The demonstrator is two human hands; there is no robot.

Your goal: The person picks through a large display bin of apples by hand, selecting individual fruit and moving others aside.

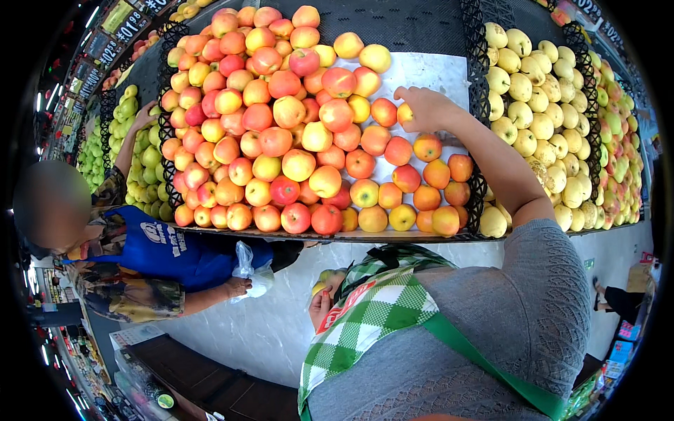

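Observation:
Red and yellow apples [281, 140] lie heaped on a slanted display stand. Toward the heap's right side, where the apples thin to a single layer, my right hand [430, 110] reaches in from the right. Its fingers curl over a red-yellow apple [404, 115], partly hidden by the hand. Low in front of my green-and-white checked apron [379, 312], my left hand [322, 307] is closed at chest level. Yellowish fruit [319, 287] shows just above its fingers, apparently held against me; the apron covers much of it.
Black lattice dividers [477, 105] flank the apples. Yellow pears [537, 105] fill the right bin, green pears [144, 161] the left. At left, a co-worker in a blue apron [165, 242] holds a clear plastic bag [256, 277] and reaches to the green pears. Dark boxes [203, 379] stand behind.

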